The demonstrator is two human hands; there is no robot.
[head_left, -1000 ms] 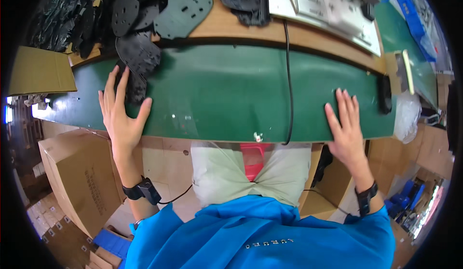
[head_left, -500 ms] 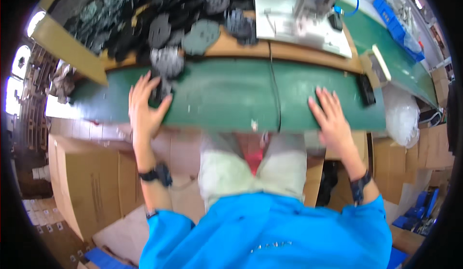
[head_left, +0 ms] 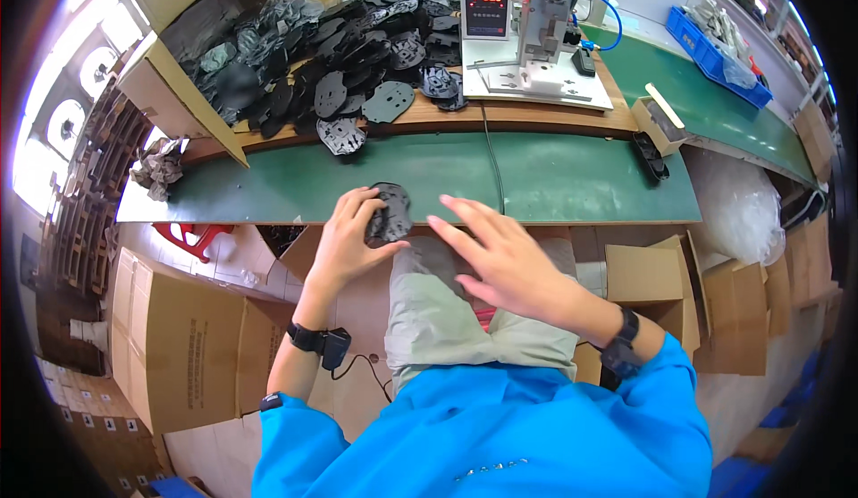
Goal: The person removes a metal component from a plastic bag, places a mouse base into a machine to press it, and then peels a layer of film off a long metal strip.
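At the near edge of the green table (head_left: 590,176), the left hand (head_left: 343,241) holds a black plate (head_left: 391,216), its long way pointing far to near, and the empty right hand (head_left: 508,267), fingers wide, is just right of it.

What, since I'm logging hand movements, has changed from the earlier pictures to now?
The left hand moved right and holds a black part at the edge of the green table; the right hand moved left toward it, apparently apart. The part pile and machine stayed put.
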